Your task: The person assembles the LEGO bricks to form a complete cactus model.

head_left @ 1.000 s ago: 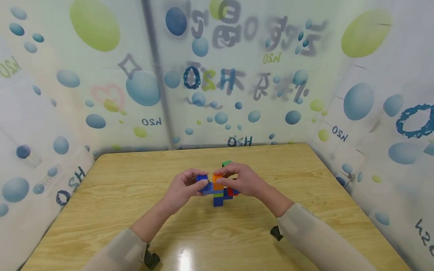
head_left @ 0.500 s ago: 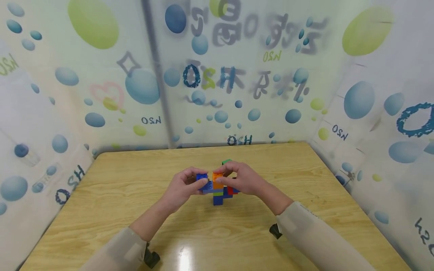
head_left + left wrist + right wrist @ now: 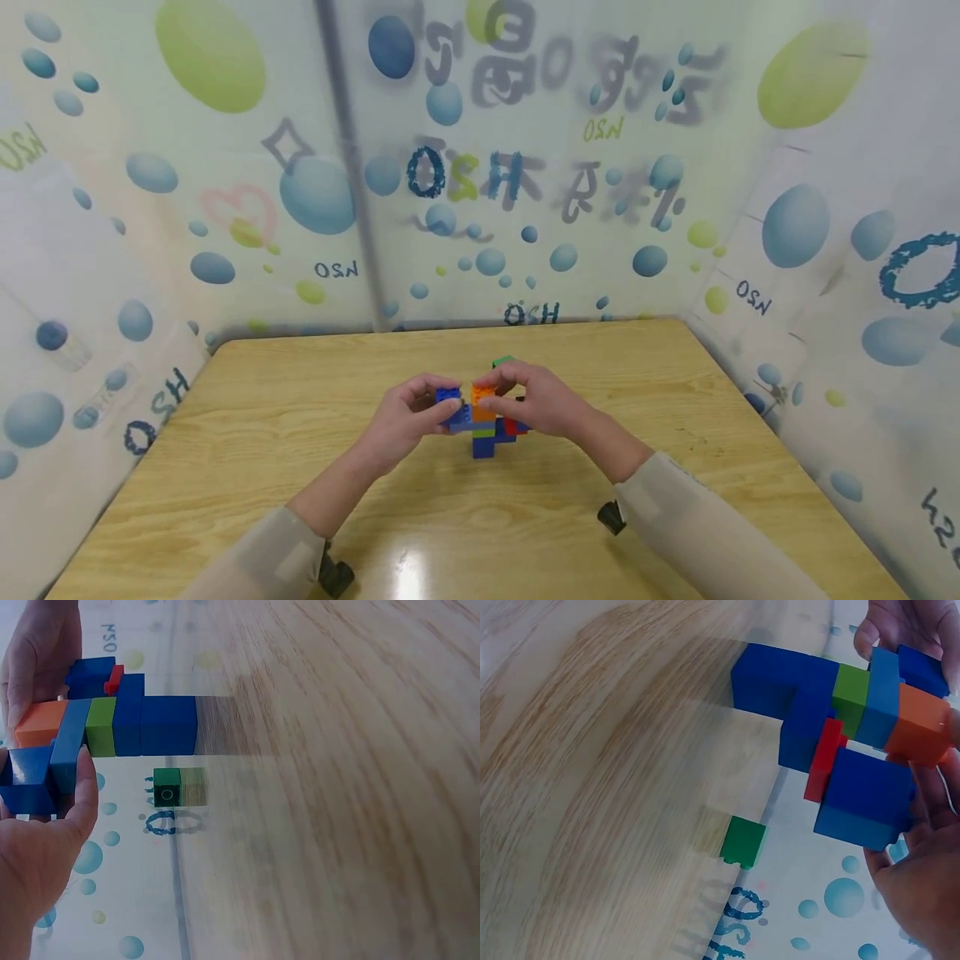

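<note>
A stepped stack of toy building bricks stands on the table, a dark blue brick [image 3: 483,447] at its foot. Above that sit a lime green brick [image 3: 100,726] and a lighter blue brick [image 3: 879,697]. An orange brick [image 3: 483,408] and a dark blue top brick [image 3: 27,776] sit side by side on the lighter blue one. My left hand [image 3: 401,421] pinches the dark blue top brick, its thumb touching the lighter blue one. The orange brick is between the thumb and fingers of my right hand [image 3: 546,402]. A red piece [image 3: 825,760] and a blue brick [image 3: 868,791] form a side branch.
A separate green brick [image 3: 167,787] lies on the wooden table [image 3: 315,375] behind the stack, partly hidden by my right hand in the head view. Patterned white curtains [image 3: 480,275] surround the table. Dark wrist devices [image 3: 335,577] hang below both sleeves.
</note>
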Demonstrator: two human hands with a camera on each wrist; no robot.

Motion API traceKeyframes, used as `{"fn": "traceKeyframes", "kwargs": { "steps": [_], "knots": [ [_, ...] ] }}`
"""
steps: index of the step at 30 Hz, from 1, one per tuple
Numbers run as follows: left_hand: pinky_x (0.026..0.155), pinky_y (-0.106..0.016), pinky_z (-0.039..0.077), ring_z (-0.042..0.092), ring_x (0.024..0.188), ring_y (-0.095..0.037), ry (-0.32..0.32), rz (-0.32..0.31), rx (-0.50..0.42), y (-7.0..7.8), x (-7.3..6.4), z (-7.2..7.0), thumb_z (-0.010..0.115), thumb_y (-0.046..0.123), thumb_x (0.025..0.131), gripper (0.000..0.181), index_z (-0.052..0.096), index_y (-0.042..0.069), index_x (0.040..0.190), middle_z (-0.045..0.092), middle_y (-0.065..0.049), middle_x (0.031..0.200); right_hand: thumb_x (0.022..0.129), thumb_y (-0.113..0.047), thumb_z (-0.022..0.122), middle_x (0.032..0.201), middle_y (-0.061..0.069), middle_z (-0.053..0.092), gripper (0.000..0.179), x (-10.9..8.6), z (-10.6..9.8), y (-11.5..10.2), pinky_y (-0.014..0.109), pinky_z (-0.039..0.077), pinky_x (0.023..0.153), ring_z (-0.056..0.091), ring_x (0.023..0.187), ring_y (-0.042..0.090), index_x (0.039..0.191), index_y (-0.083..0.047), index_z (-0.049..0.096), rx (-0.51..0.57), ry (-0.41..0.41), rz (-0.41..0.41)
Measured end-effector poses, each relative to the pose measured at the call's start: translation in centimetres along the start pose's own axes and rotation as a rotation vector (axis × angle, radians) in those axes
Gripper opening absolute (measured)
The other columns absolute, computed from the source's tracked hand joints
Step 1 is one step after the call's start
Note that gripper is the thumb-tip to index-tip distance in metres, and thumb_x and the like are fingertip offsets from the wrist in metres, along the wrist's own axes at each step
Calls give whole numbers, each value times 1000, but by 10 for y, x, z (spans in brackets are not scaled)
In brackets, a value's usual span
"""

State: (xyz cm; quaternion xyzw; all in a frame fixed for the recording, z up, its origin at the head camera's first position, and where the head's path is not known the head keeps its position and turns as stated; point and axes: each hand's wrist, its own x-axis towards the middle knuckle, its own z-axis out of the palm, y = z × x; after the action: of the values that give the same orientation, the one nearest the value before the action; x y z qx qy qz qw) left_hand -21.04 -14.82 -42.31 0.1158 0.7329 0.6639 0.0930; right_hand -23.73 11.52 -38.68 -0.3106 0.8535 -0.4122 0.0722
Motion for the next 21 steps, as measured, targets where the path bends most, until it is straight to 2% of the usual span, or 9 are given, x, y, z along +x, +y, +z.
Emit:
{"fn": "traceKeyframes", "kwargs": {
  "steps": [5, 9, 13, 18, 21],
  "knots": [
    [88, -37, 69, 71, 105, -25, -4, 9, -6, 0, -1, 0, 76, 23, 106, 35, 70, 9, 137, 68, -13, 122, 107, -27, 74, 120, 2, 75, 32, -2, -2, -1, 27, 62, 86, 70, 108, 17, 136, -15, 75, -8, 1, -1],
    [88, -36, 69, 71, 106, -26, -12, 8, -1, 0, 0, 1, 76, 23, 106, 35, 70, 10, 137, 68, -14, 124, 108, -30, 72, 123, 1, 77, 31, -6, -7, 4, 38, 64, 95, 70, 115, 21, 136, -17, 76, 12, 26, 12],
    [89, -36, 69, 70, 109, -27, -14, 2, 4, 1, 0, 0, 76, 24, 106, 35, 70, 11, 138, 67, -14, 127, 109, -30, 71, 127, 2, 78, 27, -8, -16, 15, 47, 63, 102, 72, 119, 25, 132, -18, 78, 24, 94, 38],
    [89, -39, 69, 69, 109, -27, -11, 0, -2, 1, 0, 0, 76, 21, 106, 34, 71, 10, 137, 67, -14, 126, 110, -31, 69, 127, 4, 79, 27, -11, -30, 36, 45, 64, 97, 73, 115, 25, 131, -17, 78, 9, 181, 109],
    [89, -38, 69, 69, 108, -27, -8, -1, -2, 0, 0, -1, 76, 21, 106, 33, 71, 10, 137, 67, -14, 126, 111, -31, 67, 128, 6, 78, 29, -12, -35, 51, 43, 63, 96, 73, 113, 25, 132, -14, 77, -15, 201, 142]
  ]
}}
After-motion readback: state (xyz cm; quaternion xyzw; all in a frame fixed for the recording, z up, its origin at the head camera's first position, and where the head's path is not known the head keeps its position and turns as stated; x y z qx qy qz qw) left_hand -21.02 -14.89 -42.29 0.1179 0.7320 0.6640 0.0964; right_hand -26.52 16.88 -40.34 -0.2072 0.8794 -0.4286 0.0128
